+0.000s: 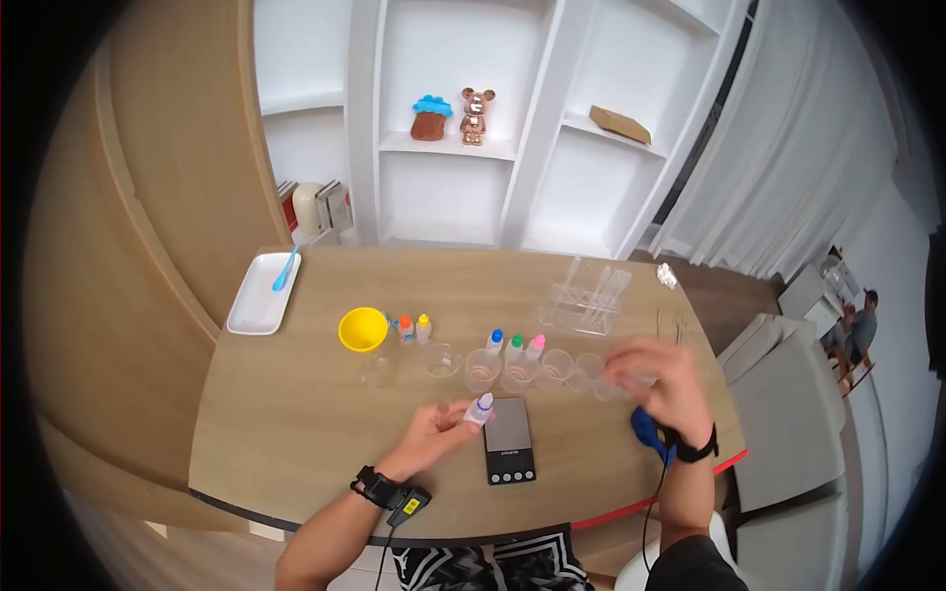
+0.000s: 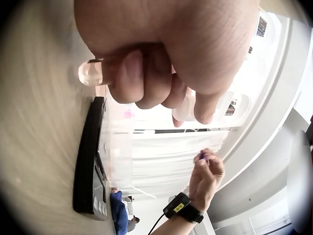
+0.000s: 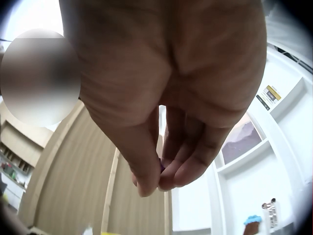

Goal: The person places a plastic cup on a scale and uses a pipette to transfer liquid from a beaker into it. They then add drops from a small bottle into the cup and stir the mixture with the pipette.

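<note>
My left hand [image 1: 434,438] grips a small white dropper bottle [image 1: 479,410] with a purple ring below its pale tip, just left of a black digital scale [image 1: 510,463]. In the left wrist view, curled fingers [image 2: 132,78] hide most of the bottle. My right hand [image 1: 665,379] is raised at the right, over the end of a row of clear plastic cups [image 1: 482,370]. Between its thumb and fingertips it pinches a small purple cap [image 2: 202,155], mostly covered in the right wrist view. Behind the cups stand bottles with blue [image 1: 497,336], green [image 1: 516,341] and pink [image 1: 537,341] caps.
A yellow bowl [image 1: 363,329] and orange- and yellow-capped bottles [image 1: 424,329] stand to the left. Farther out lies a white tray [image 1: 258,295] with a blue spoon [image 1: 285,272]. A clear rack [image 1: 576,313] with test tubes and crumpled foil [image 1: 666,276] are at the back right.
</note>
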A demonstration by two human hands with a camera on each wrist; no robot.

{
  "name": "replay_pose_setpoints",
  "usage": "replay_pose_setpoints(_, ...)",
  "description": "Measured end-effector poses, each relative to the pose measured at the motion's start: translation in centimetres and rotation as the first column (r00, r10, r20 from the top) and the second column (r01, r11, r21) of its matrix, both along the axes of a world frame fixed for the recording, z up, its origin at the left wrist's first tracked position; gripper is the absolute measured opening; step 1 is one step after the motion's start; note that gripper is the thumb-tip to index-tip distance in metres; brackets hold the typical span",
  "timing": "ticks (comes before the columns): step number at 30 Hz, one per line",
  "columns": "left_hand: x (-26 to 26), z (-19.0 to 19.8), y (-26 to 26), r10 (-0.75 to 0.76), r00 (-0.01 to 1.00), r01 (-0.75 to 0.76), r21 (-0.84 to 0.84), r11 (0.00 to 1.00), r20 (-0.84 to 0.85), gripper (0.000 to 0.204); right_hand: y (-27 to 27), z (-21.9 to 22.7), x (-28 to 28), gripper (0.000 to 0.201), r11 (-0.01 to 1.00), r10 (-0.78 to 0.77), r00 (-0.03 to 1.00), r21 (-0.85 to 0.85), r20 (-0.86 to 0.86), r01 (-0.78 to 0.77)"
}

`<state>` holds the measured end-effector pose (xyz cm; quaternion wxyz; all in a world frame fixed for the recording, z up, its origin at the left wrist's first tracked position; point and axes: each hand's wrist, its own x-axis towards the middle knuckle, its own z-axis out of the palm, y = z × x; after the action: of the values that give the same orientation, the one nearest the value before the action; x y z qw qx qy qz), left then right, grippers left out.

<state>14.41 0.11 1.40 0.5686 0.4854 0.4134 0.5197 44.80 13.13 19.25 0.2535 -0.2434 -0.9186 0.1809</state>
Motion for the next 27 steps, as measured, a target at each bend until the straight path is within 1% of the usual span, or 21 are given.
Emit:
replay_pose_setpoints(2,0.1,0.0,0.2,-0.003,1.000,0.003,0.017,1.000,0.026,0.033,-1.1,-2.7,0.7,0.020,0.998,0.058,0.985,-0.031,0.164,-0.054)
replay_pose_setpoints(3,0.3,0.1,0.2,-0.004,0.999,0.002,0.035,0.999,0.048,0.034,-1.7,-4.9,0.9,0.017,0.996,0.087,0.975,-0.052,0.204,-0.079)
replay_pose_setpoints(4,0.5,0.1,0.3,-0.006,0.998,0.003,0.049,0.999,0.069,0.036,-1.7,-7.2,1.4,0.019,0.988,0.149,0.947,-0.089,0.285,-0.128)
replay_pose_setpoints(7,0.3,-0.5,0.3,-0.060,0.997,0.060,-0.002,0.998,0.055,0.039,-2.9,-11.7,1.5,0.020,0.989,0.122,0.921,-0.122,0.370,-0.082)
replay_pose_setpoints(8,0.4,-0.4,0.2,-0.051,0.997,0.051,0.004,0.999,0.066,0.039,-2.7,-12.8,1.7,0.021,0.988,0.140,0.931,-0.105,0.336,-0.111)
replay_pose_setpoints(11,0.7,-0.7,0.4,-0.025,0.997,0.022,0.031,0.999,0.080,0.039,-3.1,-11.8,0.9,0.016,0.988,0.114,0.923,-0.142,0.368,-0.066)
replay_pose_setpoints(14,0.8,-1.7,0.9,-0.014,0.997,0.009,0.075,0.997,0.073,0.038,-2.9,-10.0,0.1,0.018,0.986,0.110,0.899,-0.160,0.425,-0.045)
replay_pose_setpoints(17,0.9,-1.2,0.7,-0.002,0.998,-0.003,0.086,0.996,0.059,0.036,-2.6,-7.7,-2.0,0.026,0.986,0.168,0.951,-0.021,0.260,-0.168)
replay_pose_setpoints(19,0.6,0.3,0.1,-0.010,1.000,0.009,0.059,0.998,0.018,0.035,-3.6,-5.8,-4.5,0.029,0.982,0.148,0.980,-0.139,0.137,-0.128)
replay_pose_setpoints(20,0.7,0.2,0.1,-0.013,0.999,0.011,0.066,0.998,0.035,0.035,-4.0,-5.5,-5.7,0.031,0.973,0.129,0.989,-0.201,0.074,-0.112)
replay_pose_setpoints(22,1.0,-0.1,0.2,-0.016,0.997,0.010,0.078,0.997,0.069,0.034,-4.5,-6.1,-7.7,0.032,0.952,0.146,0.989,-0.271,-0.004,-0.142)
replay_pose_setpoints(25,1.0,0.1,0.1,-0.069,0.993,0.060,0.094,0.994,0.098,0.036,-4.5,-7.4,-9.2,0.034,0.912,0.204,0.975,-0.345,-0.089,-0.223)
replay_pose_setpoints(27,0.7,-0.7,0.5,-0.074,0.997,0.074,0.097,0.992,-0.007,0.038,-4.3,-8.7,-9.6,0.033,0.880,0.236,0.962,-0.389,-0.136,-0.271)
